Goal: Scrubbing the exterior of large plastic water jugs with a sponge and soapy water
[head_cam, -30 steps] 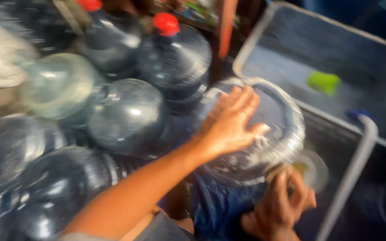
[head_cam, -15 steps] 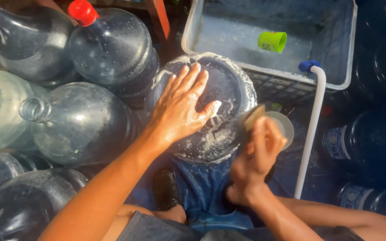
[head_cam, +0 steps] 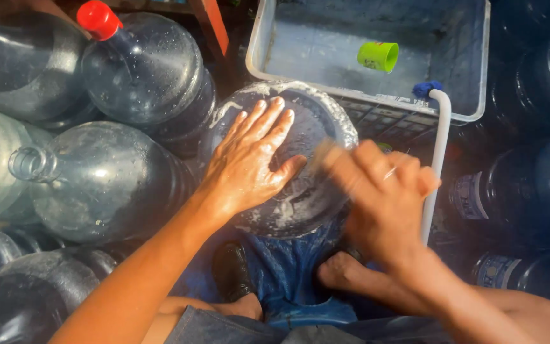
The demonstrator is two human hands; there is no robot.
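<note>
Jug (head_cam: 300, 191) sits centre frame, base up toward the camera, soapy foam smeared across the base and along its rim. It stands on a blue stool or cloth between the person's legs; the lower body of the jug is hidden under the hands and its own base, so neck and cap can't be seen.

Left hand (head_cam: 249, 162) lies flat on the base, fingers spread, palm pressed to the wet plastic. Right hand (head_cam: 383, 191) is over the jug's right edge, motion-blurred, fingers curled together; whether it clutches a sponge or anything else can't be told. Its contact point with the jug is covered by the hand itself.

Just past the jug, far side: grey tub (head_cam: 472, 95) holding water, with a green cup (head_cam: 378, 56) lying in it. Tub's top edge is cut off by the frame. White pipe (head_cam: 437, 159) runs down from the tub's near rim, blue fitting on top; its lower end vanishes behind the right forearm.

Left: pile of jugs (head_cam: 103, 178) on their sides, one with a red cap (head_cam: 98, 19), one uncapped neck pointing left. Several cut off at the frame edge. Right: more jugs (head_cam: 529, 172) in deep shadow, labels unreadable, outlines barely distinguishable.

Near: dark shoe (head_cam: 232, 271) by the stool, bare foot partly hidden under the right wrist.
</note>
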